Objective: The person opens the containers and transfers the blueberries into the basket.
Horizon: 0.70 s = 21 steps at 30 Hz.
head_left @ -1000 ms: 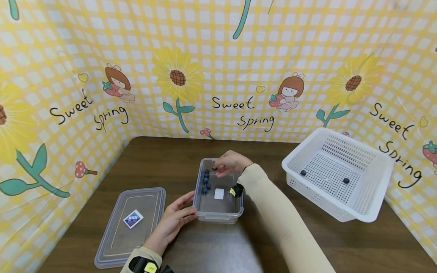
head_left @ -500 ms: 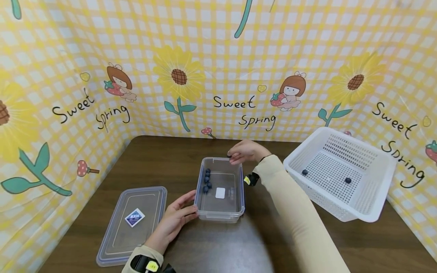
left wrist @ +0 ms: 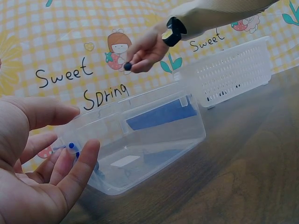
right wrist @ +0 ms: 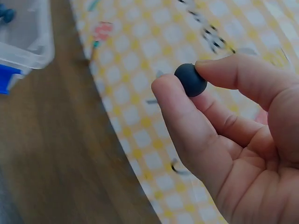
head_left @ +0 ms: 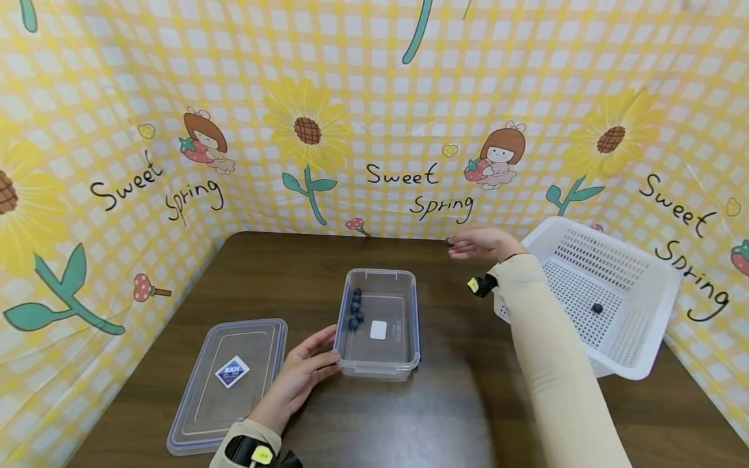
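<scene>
Right wrist view shows most plainly what the head view barely resolves: the right hand (right wrist: pixel 233 140) pinches a small dark blue round berry (right wrist: pixel 190 80) between thumb and forefinger tip, with the yellow checked backdrop (right wrist: pixel 140 93) blurred behind it and only a corner of the clear rectangular plastic container (right wrist: pixel 25 42) cut off at the upper left. In the head view that berry (head_left: pixel 449 243) is a mere dark speck at the fingertips of the right hand (head_left: pixel 482 245), held in the air between the container (head_left: pixel 378 367) and the white perforated plastic basket (head_left: pixel 632 370); the forearm hides the basket's near left corner, and one more dark berry (head_left: pixel 597 308) lies on its floor. The left hand (head_left: pixel 304 374) rests with relaxed, straight fingers against the container's near left corner on the dark brown wooden table (head_left: pixel 456 416), gripping nothing. A short row of dark berries (head_left: pixel 355 309) lies along the container's left wall; in the left wrist view these are mostly hidden behind the fingers (left wrist: pixel 79 168), with only a blue glint showing. The clear flat lid with a blue label (head_left: pixel 228 383) lies on the table left of the container, shown only by the head view.
</scene>
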Tool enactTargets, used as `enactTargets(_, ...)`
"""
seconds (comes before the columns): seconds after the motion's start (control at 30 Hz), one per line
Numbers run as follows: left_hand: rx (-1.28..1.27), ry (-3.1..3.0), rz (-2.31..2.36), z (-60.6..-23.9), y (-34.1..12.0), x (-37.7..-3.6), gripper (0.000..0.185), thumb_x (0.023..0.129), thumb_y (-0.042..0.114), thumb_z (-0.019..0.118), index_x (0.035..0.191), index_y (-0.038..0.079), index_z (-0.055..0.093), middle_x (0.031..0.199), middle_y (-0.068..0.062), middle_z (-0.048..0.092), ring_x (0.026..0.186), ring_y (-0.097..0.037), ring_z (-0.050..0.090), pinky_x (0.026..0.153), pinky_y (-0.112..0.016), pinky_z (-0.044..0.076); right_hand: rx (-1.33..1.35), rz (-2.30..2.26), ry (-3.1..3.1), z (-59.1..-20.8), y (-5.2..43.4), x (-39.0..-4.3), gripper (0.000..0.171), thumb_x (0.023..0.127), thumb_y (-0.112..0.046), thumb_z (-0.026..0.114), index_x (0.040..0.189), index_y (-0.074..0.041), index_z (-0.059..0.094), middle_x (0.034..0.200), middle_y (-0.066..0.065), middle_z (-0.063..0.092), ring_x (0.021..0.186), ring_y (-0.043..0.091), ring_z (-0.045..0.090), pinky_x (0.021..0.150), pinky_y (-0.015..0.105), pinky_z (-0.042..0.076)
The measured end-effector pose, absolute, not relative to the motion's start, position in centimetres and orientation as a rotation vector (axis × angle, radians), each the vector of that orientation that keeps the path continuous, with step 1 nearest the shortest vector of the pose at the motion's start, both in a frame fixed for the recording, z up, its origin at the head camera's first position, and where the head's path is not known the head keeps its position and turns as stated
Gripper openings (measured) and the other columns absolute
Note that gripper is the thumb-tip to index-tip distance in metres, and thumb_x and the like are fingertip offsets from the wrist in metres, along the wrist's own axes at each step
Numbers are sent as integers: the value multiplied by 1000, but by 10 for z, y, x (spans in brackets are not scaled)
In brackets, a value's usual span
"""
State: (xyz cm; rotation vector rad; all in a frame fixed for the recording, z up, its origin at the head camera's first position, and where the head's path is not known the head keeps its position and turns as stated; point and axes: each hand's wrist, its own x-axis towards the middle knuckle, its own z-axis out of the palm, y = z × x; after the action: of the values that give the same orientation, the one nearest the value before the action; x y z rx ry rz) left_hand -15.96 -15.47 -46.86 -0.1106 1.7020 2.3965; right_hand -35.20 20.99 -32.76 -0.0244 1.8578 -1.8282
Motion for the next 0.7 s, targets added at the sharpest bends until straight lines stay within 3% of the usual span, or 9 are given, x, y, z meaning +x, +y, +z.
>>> enactTargets(0.1, -102, 1701, 2401, -468, -155, -160, 59, 88, -10, 61, 145, -7, 44, 133, -18, 48, 95, -22, 62, 80, -32, 57, 12, -1932, 1784, -324, 231, -348, 9, 100, 4, 47, 100, 2, 56, 91, 11, 65, 82, 20, 68, 84, 31, 57)
enactTargets(0.33, -62, 1722, 2389, -470, -156, -159, 59, 88, -9, 62, 144, -7, 44, 131, -16, 49, 96, -21, 63, 81, -32, 58, 134, -2094, 1623, -319, 281, -336, 28, 101, 1, 46, 85, -1, 70, 89, 11, 67, 83, 21, 69, 83, 29, 57)
enactTargets(0.7, -53, 1694, 2393, -468, -157, -157, 60, 90, -9, 60, 146, -7, 40, 134, -18, 47, 95, -19, 63, 82, -31, 57, 288, -2119, 1461, -341, 353, -315, 27, 102, -2, 44, 89, 1, 68, 95, 14, 66, 89, 22, 69, 92, 29, 53)
